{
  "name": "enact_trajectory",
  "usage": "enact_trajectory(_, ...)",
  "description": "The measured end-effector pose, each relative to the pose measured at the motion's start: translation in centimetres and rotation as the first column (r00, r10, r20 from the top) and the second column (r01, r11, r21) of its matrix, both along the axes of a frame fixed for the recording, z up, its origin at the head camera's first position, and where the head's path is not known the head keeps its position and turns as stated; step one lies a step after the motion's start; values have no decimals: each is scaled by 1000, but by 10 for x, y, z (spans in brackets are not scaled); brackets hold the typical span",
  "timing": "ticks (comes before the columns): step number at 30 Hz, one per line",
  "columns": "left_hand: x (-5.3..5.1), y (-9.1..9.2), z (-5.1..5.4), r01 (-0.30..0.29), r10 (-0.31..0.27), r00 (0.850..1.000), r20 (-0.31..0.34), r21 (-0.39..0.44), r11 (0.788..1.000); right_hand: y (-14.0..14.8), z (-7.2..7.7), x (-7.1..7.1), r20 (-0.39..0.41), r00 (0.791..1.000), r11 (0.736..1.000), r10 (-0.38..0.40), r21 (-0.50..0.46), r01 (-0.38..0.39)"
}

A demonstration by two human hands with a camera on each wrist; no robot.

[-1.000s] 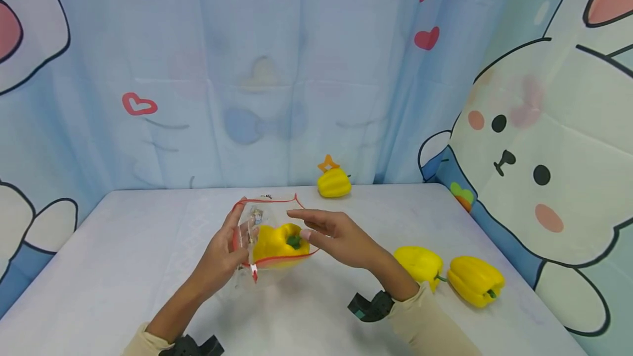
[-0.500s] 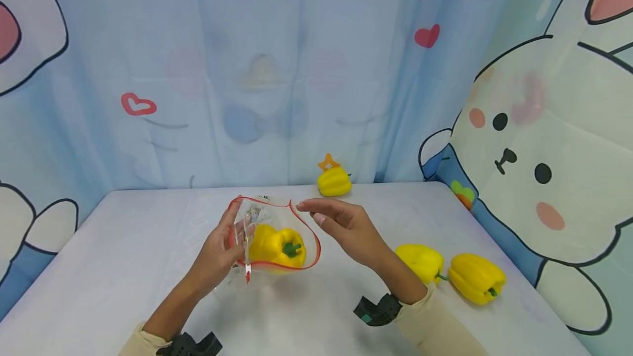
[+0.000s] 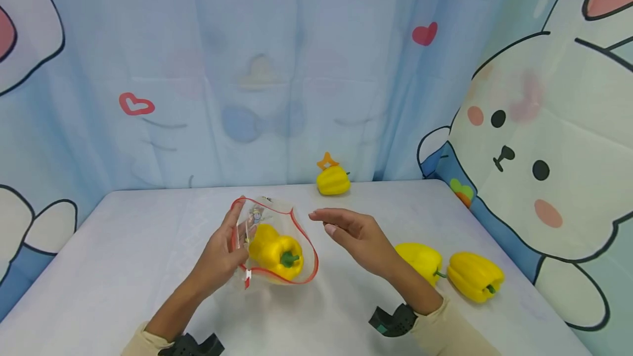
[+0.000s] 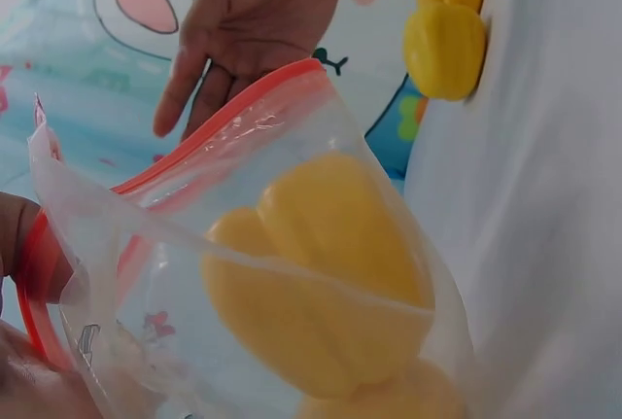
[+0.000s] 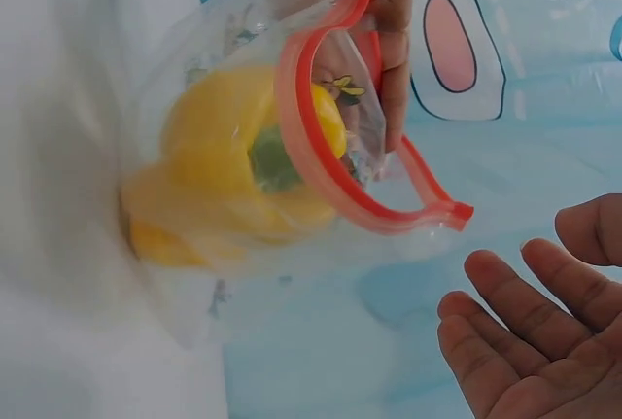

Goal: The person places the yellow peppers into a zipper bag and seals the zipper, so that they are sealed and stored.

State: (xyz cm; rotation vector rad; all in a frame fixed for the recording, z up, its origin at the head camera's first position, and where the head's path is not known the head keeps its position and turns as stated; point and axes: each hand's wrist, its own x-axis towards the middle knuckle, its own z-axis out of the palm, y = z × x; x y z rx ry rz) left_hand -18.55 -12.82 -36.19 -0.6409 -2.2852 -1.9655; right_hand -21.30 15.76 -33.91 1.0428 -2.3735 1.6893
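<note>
A clear bag with a red zip rim (image 3: 316, 260) stands with its mouth gaping, and yellow bell peppers (image 3: 277, 249) lie inside; the left wrist view shows one pepper (image 4: 330, 263) above part of another. My left hand (image 3: 220, 251) grips the bag's left edge, thumb in front and fingers behind the plastic. To the right of the mouth, my right hand (image 3: 363, 240) hangs in the air, touching nothing. In the right wrist view its fingers (image 5: 530, 317) are relaxed and apart from the red rim (image 5: 321, 166).
Two yellow peppers (image 3: 419, 261) (image 3: 475, 276) lie on the white table (image 3: 148, 246) to the right, partly beyond my right forearm. Another pepper (image 3: 333, 181) sits at the back edge, before a blue patterned curtain (image 3: 247, 43).
My right hand has drawn back to the right, off the bag's rim. The bag's mouth has widened and turned more toward the head view. My left hand keeps its grip.
</note>
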Motion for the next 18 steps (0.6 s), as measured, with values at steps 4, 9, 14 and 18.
enact_trajectory(4,0,4,1,18,-18,1000,-16,17,1000,5,-4,1,23,1000,1000,-4,24,4)
enact_trajectory(9,0,5,2,0,1,1000,-25,11,1000,11,-9,2,28,1000,999,1,32,-2)
enact_trajectory(14,0,4,3,7,-7,1000,-24,31,999,18,-11,2,22,999,999,-25,49,24)
enact_trajectory(18,-1,5,5,12,-11,999,-33,30,999,27,-14,4,36,998,996,-51,72,49)
